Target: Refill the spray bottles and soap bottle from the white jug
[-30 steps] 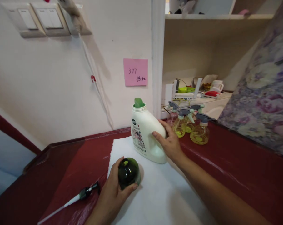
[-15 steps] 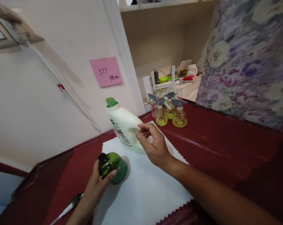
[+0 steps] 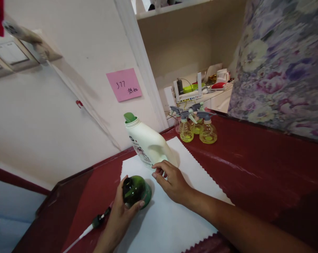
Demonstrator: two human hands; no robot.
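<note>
My left hand [image 3: 121, 212] grips a dark green bottle [image 3: 139, 191] with an uncovered black neck, standing on a white cloth [image 3: 166, 226] with zigzag edges. My right hand [image 3: 174, 182] hovers in front of a pale green detergent jug [image 3: 148, 138]; its fingers are loosely bent, thumb and forefinger apart, nothing visible between them. The jug stands uncapped behind the bottle, a green pouring spout [image 3: 129, 117] showing in its mouth. Left of my left wrist, a pump head [image 3: 98, 220] with a long white tube lies on the dark red table [image 3: 82, 196].
Several small spray bottles [image 3: 208, 133] with yellowish liquid stand at the back. Beyond them, a white router [image 3: 189, 97] and clutter fill a shelf. A pink note [image 3: 124, 85] is stuck to the wall at left. Floral fabric [image 3: 282, 70] hangs at right.
My right hand has come down from the jug's handle area toward its base. My left hand keeps hold of the bottle, whose neck now faces me more. The view has shifted slightly left.
</note>
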